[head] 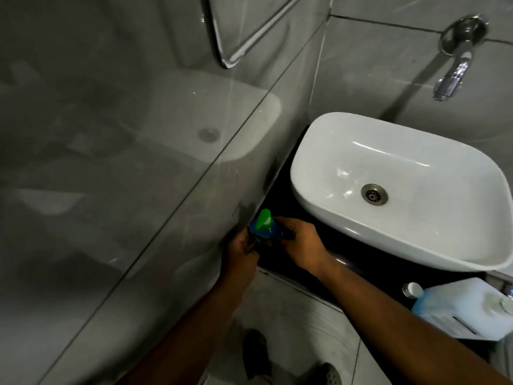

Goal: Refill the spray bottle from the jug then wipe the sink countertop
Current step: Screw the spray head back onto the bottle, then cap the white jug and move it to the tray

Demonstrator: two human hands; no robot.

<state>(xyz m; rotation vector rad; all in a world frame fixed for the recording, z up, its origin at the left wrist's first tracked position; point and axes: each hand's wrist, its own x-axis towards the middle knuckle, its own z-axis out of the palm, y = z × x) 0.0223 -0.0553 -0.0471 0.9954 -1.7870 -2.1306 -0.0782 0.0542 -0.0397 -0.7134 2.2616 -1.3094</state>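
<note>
At the left end of the dark table, beside the white oval basin, both hands grip the blue spray bottle with green nozzle: left hand on the body, right hand at the head, likely unscrewing it; next, fetch the translucent jug of blue liquid at the table's right end

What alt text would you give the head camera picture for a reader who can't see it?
Both hands, left hand and right hand, grip a spray bottle with a green trigger on the dark countertop, left of a white basin. A jug of blue liquid stands at the right, under a wall tap.
</note>
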